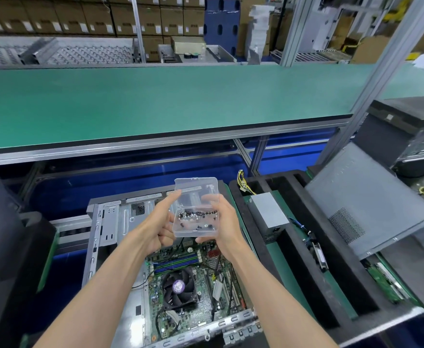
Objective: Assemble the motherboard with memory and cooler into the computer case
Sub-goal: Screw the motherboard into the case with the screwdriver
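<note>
— Up in the air above the case: a clear plastic box (195, 217), lid (196, 188) flipped open and standing up at the far side.
— Inside it?
— Small dark screws (197, 214), mostly bunched along the far edge of the tray, a few loose nearer.
— Held how?
— Gripped by the right hand (224, 222), fingers curled around the right side, thumb up on the top edge. Left hand (155, 227) against the left side, index finger stretched up along the lid's corner, other fingers folded into the palm.
— And the motherboard (195, 285)?
— Lying flat inside the open computer case (112, 227), straight below the hands. Black cooler (179, 288) with a purple hub sitting on it, memory sticks (178, 259) slotted just beyond the fan.
— To the right?
— Black foam tray (306, 285) holding a grey power supply (268, 213) with yellow wires (243, 182), then a grey side panel (356, 199) leaning further right.
— Beyond?
— Long green bench (155, 101), cardboard boxes (92, 16) stacked behind.
</note>
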A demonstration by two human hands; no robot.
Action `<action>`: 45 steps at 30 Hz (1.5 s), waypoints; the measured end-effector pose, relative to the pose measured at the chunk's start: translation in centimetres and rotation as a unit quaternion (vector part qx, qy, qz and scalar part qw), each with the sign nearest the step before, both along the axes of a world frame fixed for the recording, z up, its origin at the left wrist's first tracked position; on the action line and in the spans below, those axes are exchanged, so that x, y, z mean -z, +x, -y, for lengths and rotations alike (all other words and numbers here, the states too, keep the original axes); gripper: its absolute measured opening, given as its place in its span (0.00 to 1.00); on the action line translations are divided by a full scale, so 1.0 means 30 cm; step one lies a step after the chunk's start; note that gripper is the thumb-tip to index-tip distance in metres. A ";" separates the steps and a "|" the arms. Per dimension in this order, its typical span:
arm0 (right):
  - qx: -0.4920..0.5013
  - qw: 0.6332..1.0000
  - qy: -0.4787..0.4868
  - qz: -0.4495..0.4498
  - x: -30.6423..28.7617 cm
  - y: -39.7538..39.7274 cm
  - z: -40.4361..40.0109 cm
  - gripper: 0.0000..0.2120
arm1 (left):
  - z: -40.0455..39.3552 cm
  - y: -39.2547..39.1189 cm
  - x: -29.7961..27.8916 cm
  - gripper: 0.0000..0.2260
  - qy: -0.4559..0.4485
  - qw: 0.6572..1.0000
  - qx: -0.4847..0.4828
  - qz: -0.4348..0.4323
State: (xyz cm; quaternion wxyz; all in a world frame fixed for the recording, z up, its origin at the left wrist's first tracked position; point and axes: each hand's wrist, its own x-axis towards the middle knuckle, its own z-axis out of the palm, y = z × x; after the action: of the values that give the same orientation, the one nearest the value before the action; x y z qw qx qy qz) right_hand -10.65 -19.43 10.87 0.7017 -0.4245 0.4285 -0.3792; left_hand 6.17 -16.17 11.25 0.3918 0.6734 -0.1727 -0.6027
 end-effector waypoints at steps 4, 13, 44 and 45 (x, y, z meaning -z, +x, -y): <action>-0.023 0.997 0.031 0.061 -0.016 -0.012 0.001 0.25 | 0.002 -0.020 0.003 0.31 -0.010 1.000 -0.025 -0.003; -0.056 0.989 0.090 0.101 -0.006 -0.022 0.015 0.32 | 0.008 -0.011 0.023 0.34 -0.026 0.997 -0.037 -0.058; -0.062 0.993 0.039 0.089 0.013 -0.027 0.037 0.24 | 0.012 -0.009 0.057 0.14 -0.126 0.992 0.013 0.024; -0.065 0.992 0.044 0.094 0.015 -0.028 0.037 0.24 | 0.016 -0.012 0.060 0.15 -0.134 0.991 0.006 0.025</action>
State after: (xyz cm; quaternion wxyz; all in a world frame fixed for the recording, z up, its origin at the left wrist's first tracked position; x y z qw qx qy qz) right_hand -11.48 -20.54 10.41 0.7802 -0.3827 0.3481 -0.3517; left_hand 5.82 -16.65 9.44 0.4704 0.6286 -0.2656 -0.5595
